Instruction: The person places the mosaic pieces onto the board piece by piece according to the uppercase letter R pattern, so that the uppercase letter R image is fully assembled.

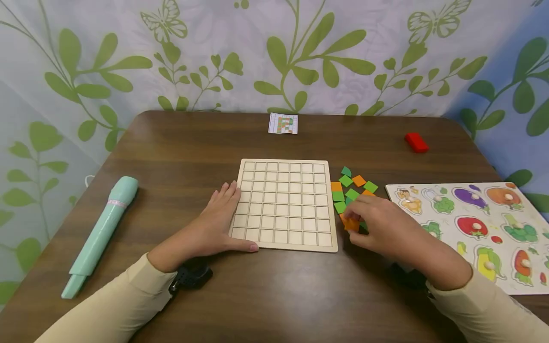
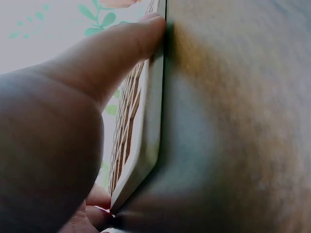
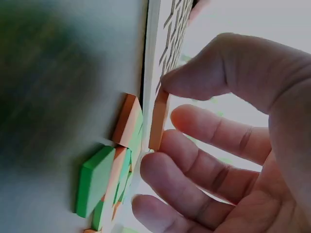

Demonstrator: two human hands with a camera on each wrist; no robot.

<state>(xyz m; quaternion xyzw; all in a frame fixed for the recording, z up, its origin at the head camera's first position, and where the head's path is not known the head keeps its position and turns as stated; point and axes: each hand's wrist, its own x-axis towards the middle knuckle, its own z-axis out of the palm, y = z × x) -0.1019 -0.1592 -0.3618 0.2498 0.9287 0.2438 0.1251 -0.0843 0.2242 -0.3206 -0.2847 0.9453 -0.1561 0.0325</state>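
A pale wooden grid board (image 1: 283, 205) lies in the middle of the table, its square cells bare. My left hand (image 1: 218, 221) rests at its near left corner, fingers straight along the left side and thumb along the front edge. To the right of the board, my right hand (image 1: 379, 221) pinches an orange tile (image 3: 159, 121) between thumb and fingertips, as the right wrist view shows. Green and orange tiles lie loosely around that hand, among them a green tile (image 1: 345, 181) and an orange tile (image 1: 359, 181); my fingers cover part of the pile.
A small card with a coloured grid pattern (image 1: 283, 124) lies at the far edge. On the right are a red block (image 1: 416, 142) and a vegetable peg puzzle (image 1: 411, 190), partly under my right forearm. A mint-green wand-shaped object (image 1: 100, 233) lies at the left.
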